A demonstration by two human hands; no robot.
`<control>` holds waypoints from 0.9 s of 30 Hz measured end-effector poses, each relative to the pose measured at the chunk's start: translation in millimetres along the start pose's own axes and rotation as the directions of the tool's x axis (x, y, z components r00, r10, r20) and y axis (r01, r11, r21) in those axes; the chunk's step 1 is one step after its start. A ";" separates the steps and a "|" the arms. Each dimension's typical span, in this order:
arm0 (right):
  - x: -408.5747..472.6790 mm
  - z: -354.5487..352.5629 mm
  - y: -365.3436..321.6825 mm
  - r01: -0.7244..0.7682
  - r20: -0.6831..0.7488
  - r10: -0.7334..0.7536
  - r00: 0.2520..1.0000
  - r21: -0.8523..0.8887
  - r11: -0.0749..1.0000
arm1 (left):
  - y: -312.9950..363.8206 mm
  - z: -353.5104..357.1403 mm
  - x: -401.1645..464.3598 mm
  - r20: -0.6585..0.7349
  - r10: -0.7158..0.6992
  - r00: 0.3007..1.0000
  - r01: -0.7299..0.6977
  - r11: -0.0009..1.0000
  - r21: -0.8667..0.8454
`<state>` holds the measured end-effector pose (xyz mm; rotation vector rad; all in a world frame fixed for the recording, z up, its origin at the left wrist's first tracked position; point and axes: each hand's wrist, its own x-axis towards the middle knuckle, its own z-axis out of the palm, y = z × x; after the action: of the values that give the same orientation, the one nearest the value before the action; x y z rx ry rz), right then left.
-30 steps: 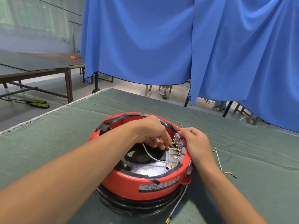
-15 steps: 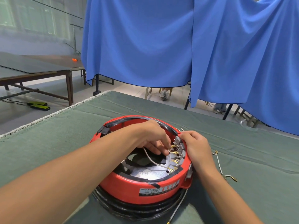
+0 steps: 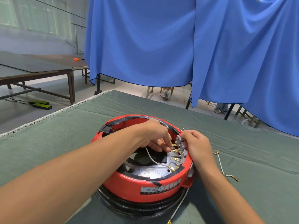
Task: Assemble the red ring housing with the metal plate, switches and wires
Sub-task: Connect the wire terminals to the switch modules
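The red ring housing (image 3: 129, 185) sits on the green cloth, on a black base ring. Inside it lies the shiny metal plate (image 3: 150, 172), and a row of grey switches (image 3: 180, 148) with brass terminals lines the right inner wall. My left hand (image 3: 155, 136) reaches inside and pinches a brass connector of a white wire (image 3: 153, 160) at the switch row. My right hand (image 3: 196, 147) grips the housing's right rim beside the switches, fingers curled over the edge.
Loose white wires with brass ends (image 3: 221, 165) lie on the cloth right of the housing; another wire (image 3: 178, 207) trails from under it toward the front. Blue curtains (image 3: 161, 46) hang behind the table. Wooden tables (image 3: 40, 68) stand at the far left.
My left hand's fingers have shifted slightly along the switch terminals with the wire connector. The right hand stays on the rim. The view has tilted a little.
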<state>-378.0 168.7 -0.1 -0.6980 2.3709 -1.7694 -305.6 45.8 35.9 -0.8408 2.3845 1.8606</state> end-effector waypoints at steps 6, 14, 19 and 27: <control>-0.1 0.1 0.4 -0.009 0.002 0.009 1.000 -0.004 1.000 | -1.0 1.4 -1.8 0.011 -0.005 1.000 0.005 1.000 0.001; -3.6 -2.6 -2.2 0.021 -0.067 -0.028 0.997 -0.108 0.994 | 0.4 0.4 -3.1 0.019 -0.014 1.000 0.014 1.000 0.011; -10.4 -6.7 -8.1 0.068 -0.140 -0.115 0.983 -0.303 0.951 | 0.2 0.8 -1.6 -0.034 -0.006 0.999 0.006 1.000 -0.016; -14.2 -10.1 -10.7 0.082 -0.194 -0.151 0.969 -0.324 0.943 | -0.1 6.0 -1.9 -0.046 -0.004 0.999 0.004 1.000 0.003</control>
<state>-365.7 181.2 10.4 -0.7285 2.8569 -1.5986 -305.9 52.0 34.6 -0.8973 2.4099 1.8562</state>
